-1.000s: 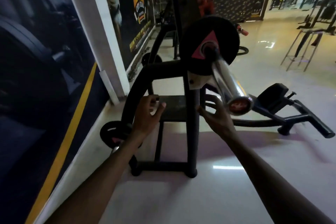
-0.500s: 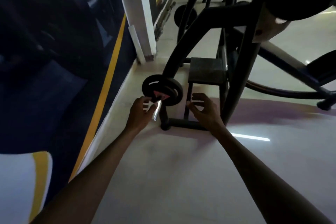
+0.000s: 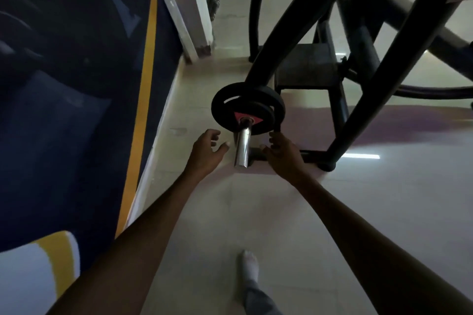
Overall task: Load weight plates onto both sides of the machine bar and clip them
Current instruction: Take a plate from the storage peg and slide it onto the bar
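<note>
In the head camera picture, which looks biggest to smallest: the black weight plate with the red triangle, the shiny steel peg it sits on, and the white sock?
1. Weight plate, clearly the largest.
2. Steel peg and white sock: these look about alike, and the sock is nearer the camera, so I won't rank them.

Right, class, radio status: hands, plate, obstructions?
Left hand open, right hand open, flanking chrome peg. Plate on peg, untouched. Nothing between.

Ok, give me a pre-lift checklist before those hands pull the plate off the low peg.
1. Left hand empty: ok, fingers spread, holding nothing.
2. Right hand empty: ok, though whether it touches the frame is unclear.
3. Small plate gripped: not ok, neither hand is on it.
4. Chrome peg free of clips ahead of the plate: ok, bare.
5. Foot clear of the drop zone: ok, well back.
</note>
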`<state>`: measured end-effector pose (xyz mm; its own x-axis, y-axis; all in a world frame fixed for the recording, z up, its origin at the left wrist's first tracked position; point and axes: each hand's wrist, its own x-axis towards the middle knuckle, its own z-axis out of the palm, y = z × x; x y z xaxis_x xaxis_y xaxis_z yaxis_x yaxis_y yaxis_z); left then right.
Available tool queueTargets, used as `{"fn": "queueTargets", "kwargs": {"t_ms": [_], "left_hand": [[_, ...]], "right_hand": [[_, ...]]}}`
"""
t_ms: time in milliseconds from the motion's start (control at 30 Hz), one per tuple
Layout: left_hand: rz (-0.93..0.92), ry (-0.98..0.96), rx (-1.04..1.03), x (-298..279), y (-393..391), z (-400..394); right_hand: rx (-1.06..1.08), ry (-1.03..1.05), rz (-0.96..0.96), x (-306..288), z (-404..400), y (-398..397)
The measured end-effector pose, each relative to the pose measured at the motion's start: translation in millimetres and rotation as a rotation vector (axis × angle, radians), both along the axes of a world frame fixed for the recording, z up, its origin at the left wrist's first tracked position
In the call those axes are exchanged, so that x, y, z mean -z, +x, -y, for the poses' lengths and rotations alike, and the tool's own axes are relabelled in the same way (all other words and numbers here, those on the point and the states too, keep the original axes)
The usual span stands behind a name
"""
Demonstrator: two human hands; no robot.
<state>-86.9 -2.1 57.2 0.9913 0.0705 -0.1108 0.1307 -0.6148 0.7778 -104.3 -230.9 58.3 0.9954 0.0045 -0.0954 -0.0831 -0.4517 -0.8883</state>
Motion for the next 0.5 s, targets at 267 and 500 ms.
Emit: {"fn": "queueTargets", "kwargs": {"t_ms": [267,500], "left_hand": [[-0.133,-0.036,0.052,71,100,-12],[-0.034,0.011,0.103,113,159,-24]], "right_hand": [[0.053,-0.062,0.044,66,-5,95],[0.056,-0.086,0.087,109,-7,144]]}}
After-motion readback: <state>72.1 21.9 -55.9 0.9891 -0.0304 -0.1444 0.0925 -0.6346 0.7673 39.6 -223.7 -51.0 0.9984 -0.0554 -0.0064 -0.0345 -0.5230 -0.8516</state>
